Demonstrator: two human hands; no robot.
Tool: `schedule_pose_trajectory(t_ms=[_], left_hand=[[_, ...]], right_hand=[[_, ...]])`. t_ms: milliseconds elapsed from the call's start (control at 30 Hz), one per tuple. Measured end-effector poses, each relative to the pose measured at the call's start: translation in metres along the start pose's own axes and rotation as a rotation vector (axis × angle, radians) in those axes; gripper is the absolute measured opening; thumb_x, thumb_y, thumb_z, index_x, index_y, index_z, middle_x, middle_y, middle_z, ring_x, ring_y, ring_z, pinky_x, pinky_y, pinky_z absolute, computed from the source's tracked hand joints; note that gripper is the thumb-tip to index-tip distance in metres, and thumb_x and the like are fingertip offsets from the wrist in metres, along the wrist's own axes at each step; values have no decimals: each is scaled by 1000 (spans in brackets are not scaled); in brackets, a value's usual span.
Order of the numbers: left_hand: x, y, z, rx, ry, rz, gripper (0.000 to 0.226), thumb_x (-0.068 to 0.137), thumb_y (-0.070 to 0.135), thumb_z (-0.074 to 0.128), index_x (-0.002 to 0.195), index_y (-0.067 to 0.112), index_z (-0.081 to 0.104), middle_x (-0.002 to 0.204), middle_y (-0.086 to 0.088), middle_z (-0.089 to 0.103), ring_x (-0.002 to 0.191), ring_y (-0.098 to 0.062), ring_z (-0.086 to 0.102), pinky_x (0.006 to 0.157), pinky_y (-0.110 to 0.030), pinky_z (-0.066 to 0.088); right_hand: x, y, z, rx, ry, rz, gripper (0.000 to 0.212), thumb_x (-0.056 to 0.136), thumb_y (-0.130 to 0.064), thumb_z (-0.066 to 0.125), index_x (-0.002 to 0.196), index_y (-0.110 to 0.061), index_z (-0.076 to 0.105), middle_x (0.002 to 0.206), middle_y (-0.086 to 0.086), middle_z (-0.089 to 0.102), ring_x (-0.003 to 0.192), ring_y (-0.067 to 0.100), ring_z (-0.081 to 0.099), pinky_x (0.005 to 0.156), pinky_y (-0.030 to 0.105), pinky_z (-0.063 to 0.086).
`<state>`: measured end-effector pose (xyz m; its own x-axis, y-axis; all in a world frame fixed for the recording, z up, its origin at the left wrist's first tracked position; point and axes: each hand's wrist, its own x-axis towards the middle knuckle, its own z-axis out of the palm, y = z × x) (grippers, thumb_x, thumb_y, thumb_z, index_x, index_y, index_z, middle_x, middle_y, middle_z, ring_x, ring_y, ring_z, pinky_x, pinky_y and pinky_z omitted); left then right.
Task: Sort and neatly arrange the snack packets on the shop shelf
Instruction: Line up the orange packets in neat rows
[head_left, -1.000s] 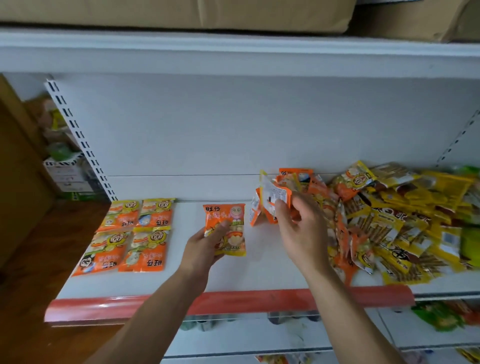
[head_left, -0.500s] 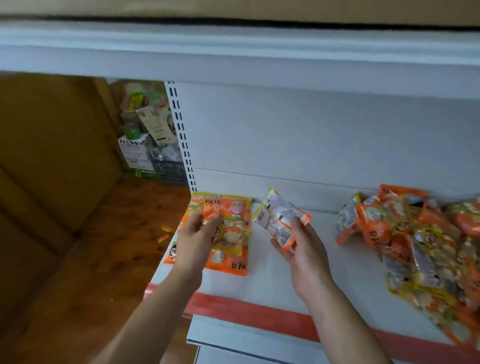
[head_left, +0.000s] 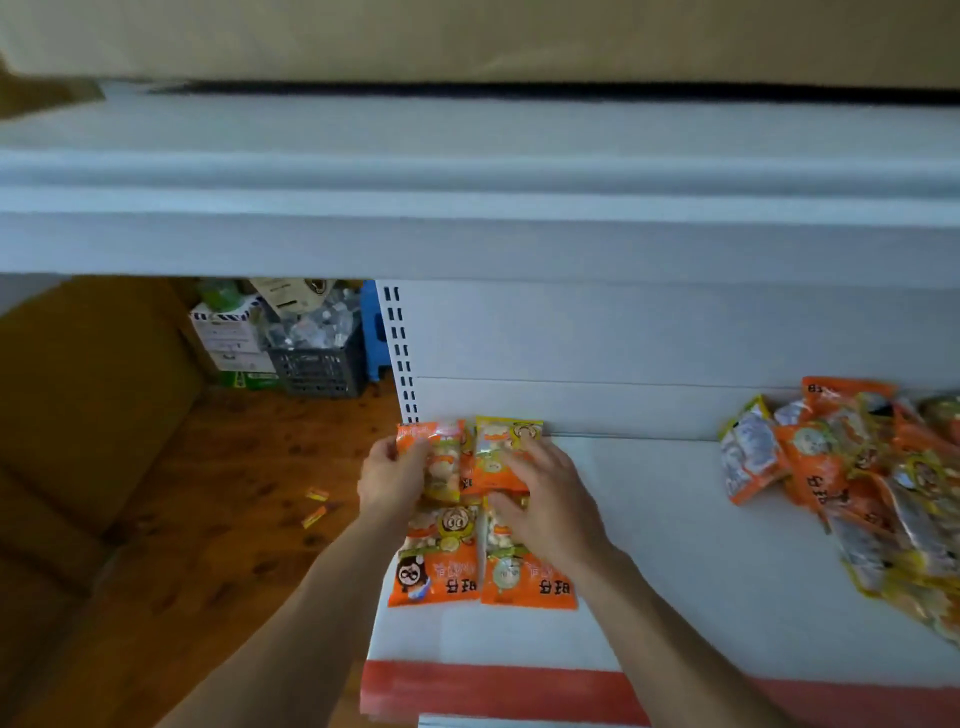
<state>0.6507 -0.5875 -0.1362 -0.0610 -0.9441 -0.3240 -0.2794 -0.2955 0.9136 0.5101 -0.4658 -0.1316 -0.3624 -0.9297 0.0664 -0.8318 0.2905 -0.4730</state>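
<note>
Orange and yellow snack packets lie in a two-by-two block at the left end of the white shelf (head_left: 675, 545). The two front packets (head_left: 434, 571) (head_left: 527, 579) lie flat, side by side. My left hand (head_left: 389, 475) grips the left edge of the back left orange packet (head_left: 439, 457). My right hand (head_left: 548, 501) rests flat with spread fingers on the back right yellow-topped packet (head_left: 506, 447), also covering part of the front right one. A loose pile of mixed packets (head_left: 852, 483) lies at the shelf's right.
An upper shelf (head_left: 467, 228) overhangs closely above. A red strip (head_left: 493, 691) runs along the shelf's front edge. Left of the shelf are a wooden floor with small wrappers (head_left: 316, 506), a black crate (head_left: 317, 369), cartons (head_left: 228, 332) and a blue stool (head_left: 371, 338).
The view has swung left. My left hand brought its orange packet onto the back left spot. My right hand laid its packet on the back right spot and now lies flat on it.
</note>
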Motion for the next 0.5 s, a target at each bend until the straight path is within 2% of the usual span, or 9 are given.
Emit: schedule_pose_trajectory(t_ms=[67,133,200,233,300,333,433,500], left_hand=[[5,-6,-4,58,-40,26,60,91,45,62,144,24,41,130,-4,57,104,-22,62,82,-43,57],[7,-8,-7,66,-93,51,65,93,46,59,149,30,31,137,-1,52,92,-13,63,65,-33,58],[4,-8,-8,52,-159,64,56,94,46,57,144,42,32,121,8,60,75,-4,62,52,-22,51],[3,-9,-9,54,-185,70,47,94,45,57,136,52,36,108,16,62,69,-1,63,47,-18,48],[0,-6,-9,51,-237,65,38,94,44,57,119,65,36,93,26,58,68,2,61,44,-13,43],[-1,-4,-8,45,-273,56,40,95,44,56,121,64,34,97,24,58,74,1,59,46,-15,43],[3,-2,-5,66,-363,59,59,97,43,53,145,50,20,102,18,56,82,-3,58,47,-17,45],[6,0,-5,76,-396,56,60,97,41,54,147,45,21,104,15,57,86,-10,62,55,-23,51]], right_hand=[[-2,0,1,7,39,-2,57,92,-53,55,145,-34,43,158,-5,29,147,17,19,116,36,24],[2,-4,-1,15,163,-20,48,95,-48,53,139,-31,52,154,-3,38,144,18,27,114,35,27],[6,-7,0,-18,185,-26,43,98,-41,50,139,-28,52,153,-3,39,144,18,27,114,33,27],[8,-8,2,-32,163,-23,43,100,-39,49,141,-28,51,154,-3,37,145,18,26,114,32,26],[9,-10,6,-47,109,-8,43,100,-38,47,142,-29,49,156,-5,35,145,16,23,114,32,26],[10,-11,7,-42,97,2,42,100,-38,48,142,-30,50,156,-6,35,145,16,22,114,33,26],[11,-13,6,-22,91,31,41,99,-38,51,140,-31,51,155,-8,35,145,14,22,114,34,27],[13,-13,3,-36,77,38,41,98,-37,53,139,-32,52,154,-8,36,144,14,23,114,35,27]])
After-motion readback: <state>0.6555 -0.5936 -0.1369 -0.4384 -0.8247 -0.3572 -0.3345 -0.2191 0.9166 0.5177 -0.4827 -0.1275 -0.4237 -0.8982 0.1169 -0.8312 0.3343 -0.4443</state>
